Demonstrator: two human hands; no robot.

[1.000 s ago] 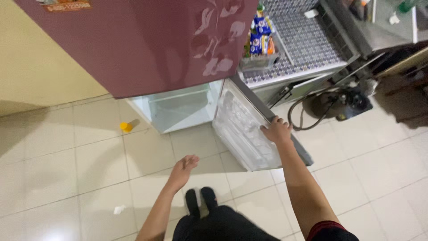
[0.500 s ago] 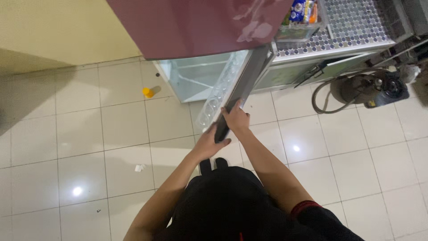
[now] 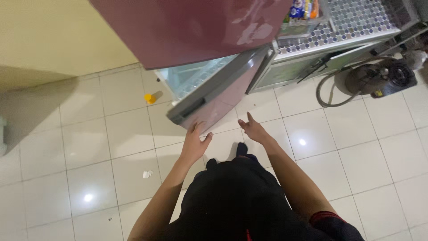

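I look down at a maroon fridge (image 3: pixel 187 27) with a pale flower print. Its lower door (image 3: pixel 214 100) stands partly swung in, with the grey edge and handle recess facing me. My left hand (image 3: pixel 194 143) is open, its fingertips at the door's bottom corner. To the right of the door, my right hand (image 3: pixel 253 129) is open with fingers spread and touches nothing. Clear shelves (image 3: pixel 196 78) show in the gap behind the door.
A small yellow object (image 3: pixel 150 97) lies on the white floor tiles left of the fridge. A counter with a dotted top (image 3: pixel 352 22) holds packets (image 3: pixel 303 9). A dark round appliance with a hose (image 3: pixel 379 78) sits at right. A paper scrap (image 3: pixel 147 174) lies near my legs.
The lower door has swung from wide open toward closed. My right hand has let go of its edge, and both hands now hang open near the door.
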